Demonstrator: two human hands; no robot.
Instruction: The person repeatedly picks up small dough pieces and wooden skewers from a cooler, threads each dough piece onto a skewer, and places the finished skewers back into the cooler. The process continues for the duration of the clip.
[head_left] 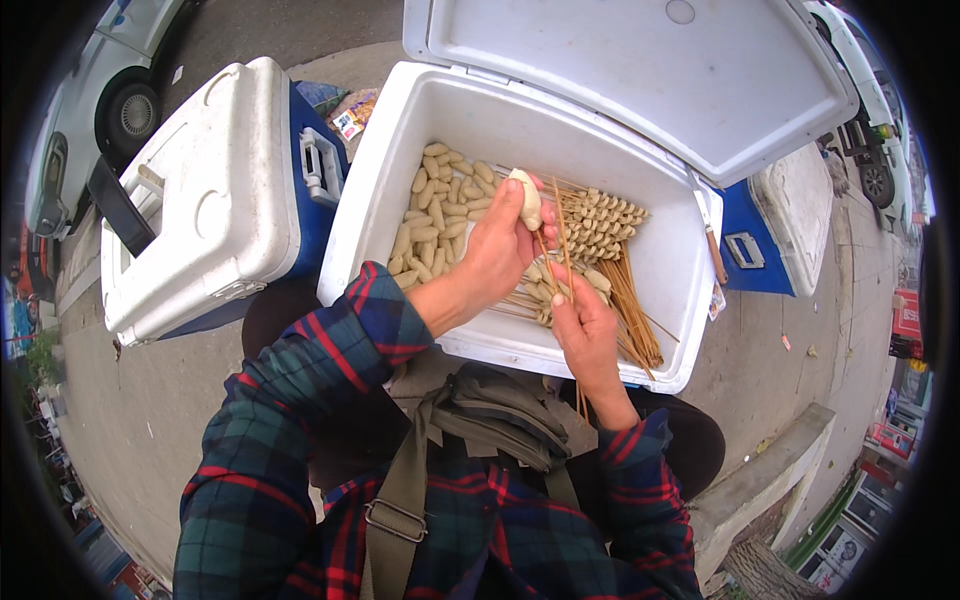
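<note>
Above an open white cooler (345, 235), my left hand (492, 245) is closed around a pale, sausage-shaped food piece (530, 200). My right hand (588, 330) pinches thin wooden skewers (562, 225); one reaches the lower end of that piece, though whether it has pierced it I cannot tell. Many similar loose pieces (435, 215) lie heaped in the cooler's left part. On the right side are skewered pieces cut into spirals (605, 225), with a bundle of bare skewers (640, 310) beside them. My hands partly hide the middle of the cooler.
The cooler's lid (640, 70) is raised at the back. A knife (714, 240) with a wooden handle rests at its right rim. Closed blue-and-white coolers stand left (220, 190) and right (790, 220). A grey-green shoulder bag (500, 415) hangs at my lap. Parked vehicles (130, 115) are beyond.
</note>
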